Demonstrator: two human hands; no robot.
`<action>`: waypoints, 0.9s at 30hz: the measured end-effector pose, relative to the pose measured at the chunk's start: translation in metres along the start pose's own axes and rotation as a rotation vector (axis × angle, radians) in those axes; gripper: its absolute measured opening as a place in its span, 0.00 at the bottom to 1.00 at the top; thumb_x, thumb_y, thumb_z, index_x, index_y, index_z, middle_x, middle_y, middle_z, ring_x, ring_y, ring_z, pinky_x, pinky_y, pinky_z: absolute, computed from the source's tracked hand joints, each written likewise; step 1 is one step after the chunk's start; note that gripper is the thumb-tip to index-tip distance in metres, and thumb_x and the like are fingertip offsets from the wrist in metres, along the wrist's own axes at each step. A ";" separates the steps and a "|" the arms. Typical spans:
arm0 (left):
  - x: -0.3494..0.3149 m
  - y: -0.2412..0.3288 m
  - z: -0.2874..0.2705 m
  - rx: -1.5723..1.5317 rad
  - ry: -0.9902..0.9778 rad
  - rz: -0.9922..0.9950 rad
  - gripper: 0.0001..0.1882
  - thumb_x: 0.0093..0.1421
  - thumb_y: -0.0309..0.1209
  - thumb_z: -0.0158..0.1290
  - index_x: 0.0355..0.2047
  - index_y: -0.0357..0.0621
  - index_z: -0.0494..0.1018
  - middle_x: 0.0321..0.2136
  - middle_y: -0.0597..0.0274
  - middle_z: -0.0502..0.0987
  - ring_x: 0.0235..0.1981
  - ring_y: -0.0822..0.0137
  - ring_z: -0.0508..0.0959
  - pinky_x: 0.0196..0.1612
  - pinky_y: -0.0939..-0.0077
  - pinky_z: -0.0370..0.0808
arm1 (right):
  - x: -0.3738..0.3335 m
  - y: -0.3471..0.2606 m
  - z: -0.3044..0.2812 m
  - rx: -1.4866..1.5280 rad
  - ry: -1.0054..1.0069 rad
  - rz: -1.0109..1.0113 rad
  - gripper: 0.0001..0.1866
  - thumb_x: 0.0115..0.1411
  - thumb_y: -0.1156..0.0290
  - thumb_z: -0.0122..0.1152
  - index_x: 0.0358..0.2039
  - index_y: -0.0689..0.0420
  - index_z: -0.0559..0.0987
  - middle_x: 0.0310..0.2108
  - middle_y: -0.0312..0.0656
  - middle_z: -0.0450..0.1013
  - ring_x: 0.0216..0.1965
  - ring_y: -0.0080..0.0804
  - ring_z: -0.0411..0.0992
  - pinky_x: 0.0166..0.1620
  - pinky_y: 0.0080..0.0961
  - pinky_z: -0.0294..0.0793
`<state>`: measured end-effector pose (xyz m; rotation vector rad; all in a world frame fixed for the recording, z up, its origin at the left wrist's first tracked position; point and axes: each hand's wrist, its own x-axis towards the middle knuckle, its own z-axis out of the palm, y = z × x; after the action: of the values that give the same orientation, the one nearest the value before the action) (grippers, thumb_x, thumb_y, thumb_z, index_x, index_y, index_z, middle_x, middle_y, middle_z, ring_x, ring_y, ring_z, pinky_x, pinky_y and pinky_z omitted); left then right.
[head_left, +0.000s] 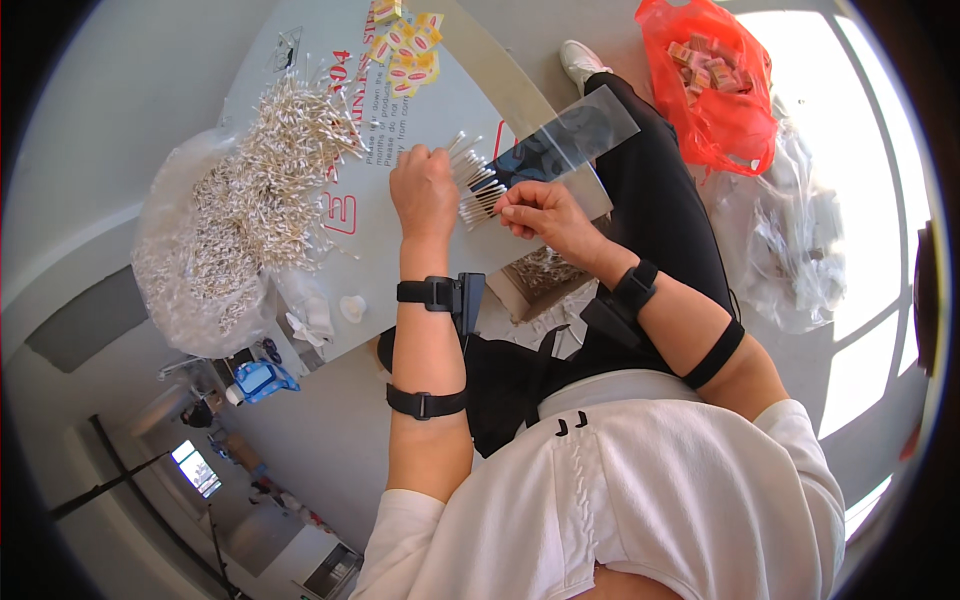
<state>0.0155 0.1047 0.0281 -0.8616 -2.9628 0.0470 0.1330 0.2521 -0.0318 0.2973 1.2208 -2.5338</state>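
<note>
On the table lies a loose row of white-tipped cotton swabs, between my two hands. My left hand is closed in a fist at the row's left side; its palm and whatever it may hold are hidden. From the right, my right hand pinches thumb and fingers at the tip of a swab on the row's near end. A clear plastic sheet or sleeve lies beside the row and sticks out over the table's edge. Farther left is a large heap of loose swabs, spilling out of a clear plastic bag.
Yellow packets lie at the table's far side. Below the near edge stands a cardboard box with swabs in it. To the right, a red plastic bag holds small boxes, with clear plastic bags next to it. My leg is beside the table.
</note>
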 end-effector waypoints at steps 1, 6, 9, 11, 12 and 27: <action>0.001 0.002 0.003 -0.004 -0.017 0.007 0.06 0.49 0.23 0.60 0.28 0.43 0.76 0.29 0.58 0.74 0.37 0.53 0.75 0.40 0.60 0.73 | 0.000 0.000 -0.001 -0.004 0.004 0.007 0.04 0.64 0.72 0.57 0.37 0.57 0.79 0.28 0.29 0.74 0.27 0.13 0.68 0.31 0.12 0.67; -0.007 0.002 0.011 -0.127 0.098 -0.074 0.05 0.49 0.23 0.59 0.29 0.42 0.76 0.30 0.58 0.74 0.37 0.53 0.75 0.40 0.60 0.73 | -0.002 -0.003 0.000 0.013 0.007 0.017 0.05 0.64 0.72 0.57 0.38 0.57 0.79 0.29 0.30 0.74 0.28 0.14 0.68 0.32 0.13 0.68; -0.010 0.005 0.012 -0.197 0.182 -0.084 0.04 0.50 0.22 0.57 0.27 0.41 0.75 0.29 0.58 0.73 0.37 0.53 0.74 0.39 0.60 0.73 | -0.002 -0.002 -0.001 0.006 0.006 0.009 0.05 0.65 0.73 0.57 0.38 0.58 0.79 0.29 0.30 0.74 0.28 0.14 0.69 0.33 0.13 0.69; -0.012 0.005 0.014 -0.231 0.198 -0.098 0.03 0.51 0.22 0.57 0.28 0.41 0.75 0.29 0.59 0.73 0.37 0.54 0.74 0.39 0.60 0.73 | -0.001 -0.002 0.000 0.009 0.002 0.015 0.05 0.65 0.73 0.57 0.38 0.58 0.79 0.30 0.30 0.74 0.28 0.14 0.69 0.33 0.13 0.69; -0.011 0.005 0.016 -0.258 0.207 -0.072 0.04 0.51 0.22 0.57 0.28 0.41 0.75 0.29 0.59 0.73 0.37 0.54 0.74 0.39 0.60 0.73 | -0.001 -0.002 0.000 0.016 0.002 0.016 0.05 0.65 0.73 0.57 0.39 0.58 0.79 0.30 0.30 0.74 0.28 0.14 0.68 0.33 0.13 0.69; -0.004 -0.002 0.025 -0.265 0.163 0.016 0.03 0.52 0.21 0.53 0.27 0.42 0.72 0.29 0.59 0.73 0.36 0.54 0.73 0.40 0.61 0.71 | -0.003 -0.006 -0.001 -0.006 -0.014 0.018 0.07 0.66 0.72 0.56 0.40 0.59 0.79 0.30 0.29 0.74 0.29 0.12 0.68 0.34 0.12 0.68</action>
<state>0.0162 0.1003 0.0032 -0.8676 -2.8480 -0.4035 0.1335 0.2566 -0.0274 0.2881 1.2148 -2.5125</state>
